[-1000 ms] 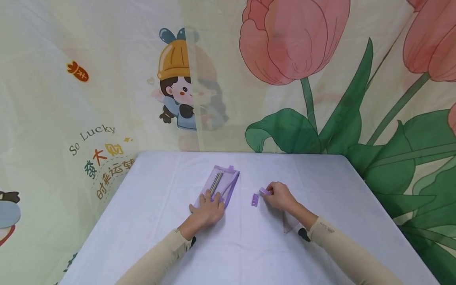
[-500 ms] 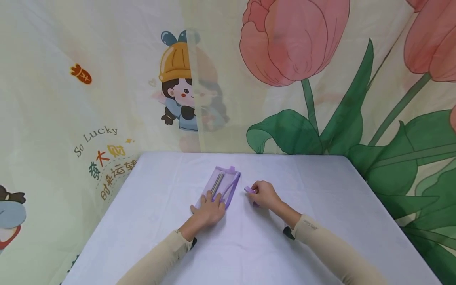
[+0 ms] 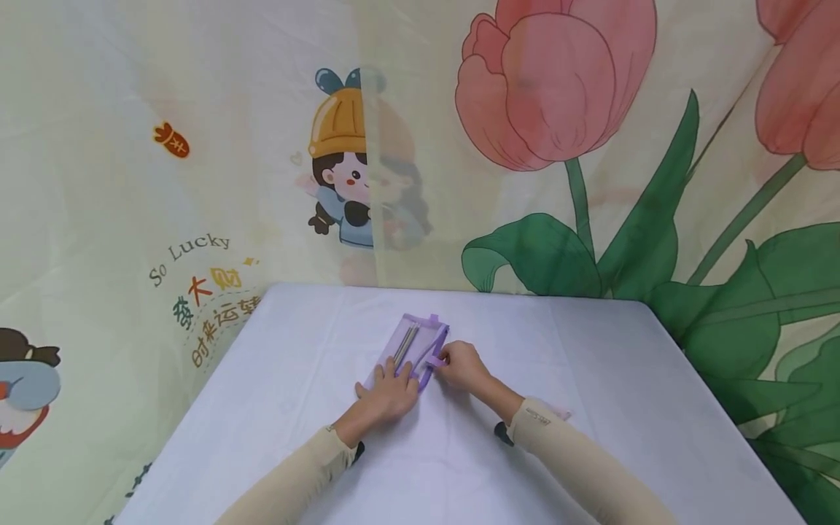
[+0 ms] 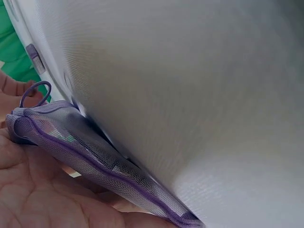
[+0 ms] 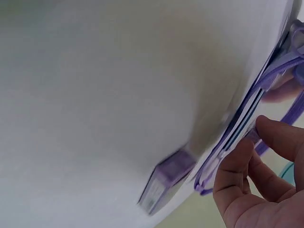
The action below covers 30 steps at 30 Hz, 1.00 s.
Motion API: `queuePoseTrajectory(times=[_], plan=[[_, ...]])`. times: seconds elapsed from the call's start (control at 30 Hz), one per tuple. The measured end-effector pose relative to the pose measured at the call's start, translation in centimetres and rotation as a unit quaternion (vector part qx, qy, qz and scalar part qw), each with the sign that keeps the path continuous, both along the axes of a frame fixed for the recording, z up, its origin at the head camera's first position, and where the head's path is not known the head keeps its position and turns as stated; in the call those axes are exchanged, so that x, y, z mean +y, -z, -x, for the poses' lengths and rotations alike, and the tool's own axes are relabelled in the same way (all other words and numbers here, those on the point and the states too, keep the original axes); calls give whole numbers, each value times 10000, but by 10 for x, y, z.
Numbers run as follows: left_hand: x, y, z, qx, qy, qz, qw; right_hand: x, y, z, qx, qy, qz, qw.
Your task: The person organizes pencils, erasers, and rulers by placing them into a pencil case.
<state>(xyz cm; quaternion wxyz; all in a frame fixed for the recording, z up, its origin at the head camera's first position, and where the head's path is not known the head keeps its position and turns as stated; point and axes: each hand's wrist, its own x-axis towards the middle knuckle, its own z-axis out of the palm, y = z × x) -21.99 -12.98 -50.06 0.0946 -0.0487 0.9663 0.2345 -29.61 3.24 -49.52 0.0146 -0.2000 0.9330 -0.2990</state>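
A purple mesh pencil case [image 3: 395, 350] lies slanted on the white table, with thin grey pencil-like sticks [image 3: 407, 344] inside. My left hand [image 3: 389, 397] rests on its near end, fingers spread. In the left wrist view the case's mesh side [image 4: 95, 152] shows beside the palm. My right hand [image 3: 464, 367] pinches a small purple block [image 3: 434, 361] between thumb and fingertips, at the zipped right edge of the case. The right wrist view shows this block [image 5: 252, 135] close over the zip opening. A second purple block [image 5: 166, 178] lies on the table beside the case; the right hand hides it in the head view.
A clear pinkish flat piece [image 3: 561, 413] lies on the table by the right sleeve [image 3: 551, 430]. The white-covered table [image 3: 315, 328] ends at a printed curtain [image 3: 420, 146] with tulips and a cartoon figure.
My right hand has moved left with the purple block, from the table right of the case to the case's edge. The left hand stays on the case. The head view has shifted slightly.
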Motion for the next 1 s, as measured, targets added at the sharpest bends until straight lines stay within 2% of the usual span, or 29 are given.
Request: queuePoseTrajectory(times=[0.2, 0.37, 0.6, 0.77, 1.0], plan=[[6, -2, 4, -69, 13, -26, 10000, -12, 0, 2, 191, -123, -94, 9997], [9, -1, 7, -56, 102, -146, 9998, -20, 4, 5, 34, 44, -81, 10000], [3, 5, 1, -98, -123, -10, 9999, -33, 10, 5, -438, -336, 140, 9984], [2, 3, 3, -113, 34, -84, 9999, -32, 7, 6, -612, -303, 119, 9976], [4, 0, 4, -148, 39, 25, 9999, -27, 5, 7, -754, -687, 51, 9948]])
